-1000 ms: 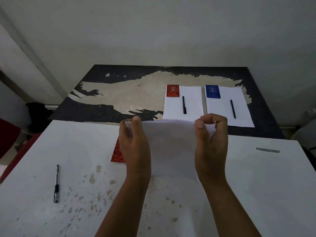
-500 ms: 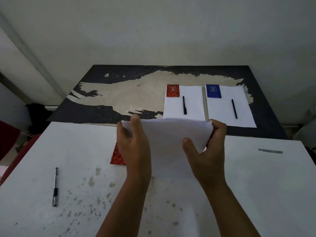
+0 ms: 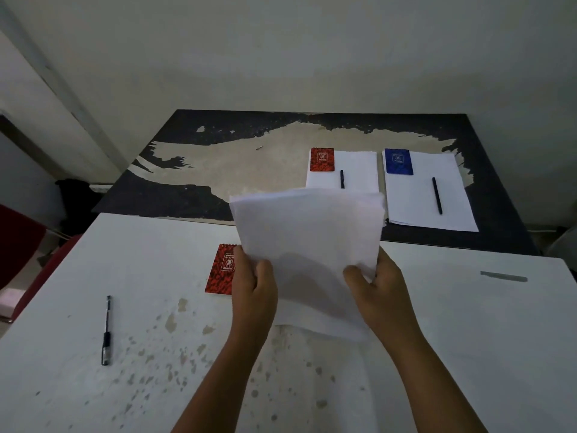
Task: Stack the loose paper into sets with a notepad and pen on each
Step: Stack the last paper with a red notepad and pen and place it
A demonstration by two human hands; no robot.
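Both hands hold a stack of white paper (image 3: 307, 235) upright above the white table, its top edge tilted away. My left hand (image 3: 254, 285) grips its lower left side and my right hand (image 3: 379, 289) grips its lower right side. A red spiral notepad (image 3: 220, 271) lies on the white table just left of my left hand. Far to the left lies a black pen (image 3: 106, 331). On the dark table behind are two finished sets: white paper with a red notepad (image 3: 322, 160) and a pen (image 3: 342, 179), and white paper with a blue notepad (image 3: 399, 161) and a pen (image 3: 437, 195).
The white table (image 3: 468, 339) is speckled with worn spots near its front. A grey strip (image 3: 503, 276) lies at its right. The dark table (image 3: 218, 170) with peeled beige patches stands against the wall. Something red (image 3: 18, 245) is at the left edge.
The paper stack has been tipped up and lifted. Both hands have slid from its top corners down to its lower sides. The red notepad shows more.
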